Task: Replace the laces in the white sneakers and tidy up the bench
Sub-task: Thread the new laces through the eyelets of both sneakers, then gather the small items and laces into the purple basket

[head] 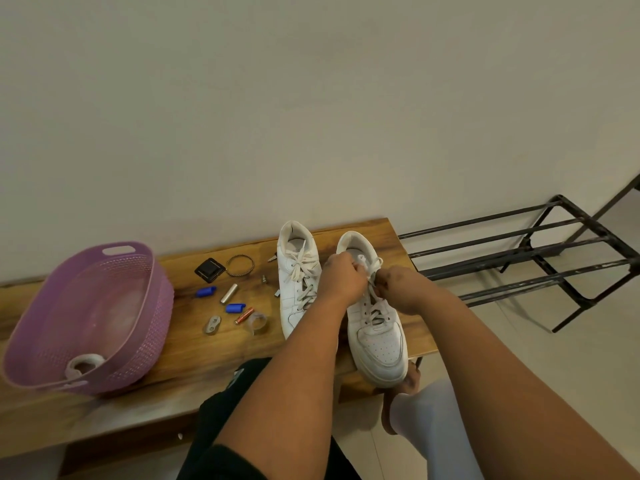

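On the bench [194, 362], right end: two white sneakers, toes toward the person, heels toward the wall.

Item 1, right sneaker [375, 327]: toe overhangs the near edge of the bench. Lace [372, 299] threaded through the lower eyelets, loose at the top. Left hand [341, 278] and right hand [398, 282] meet over the upper eyelets; fingers of both are curled and pinch the lace ends there. Which end goes to which eyelet cannot be told.

Item 2, left sneaker [298, 282]: stands just beside the first, laced, ends lying slack over the tongue.

Handling, judged: lace is soft, light and limp, apt to slip back through an eyelet unless kept taut; best taken near its stiff tip. Shoe is light, upper firm enough to be steadied by the collar or side wall; the overhanging toe could let it tip.

Item 3, purple basket [145, 306]: left end of bench, holding a pale coiled thing, possibly a lace.

Item 4, small clutter between basket and sneakers: two blue caps, metal cylinder [229, 293], bracelet [240, 265], black square piece [208, 270], orange battery [244, 315].
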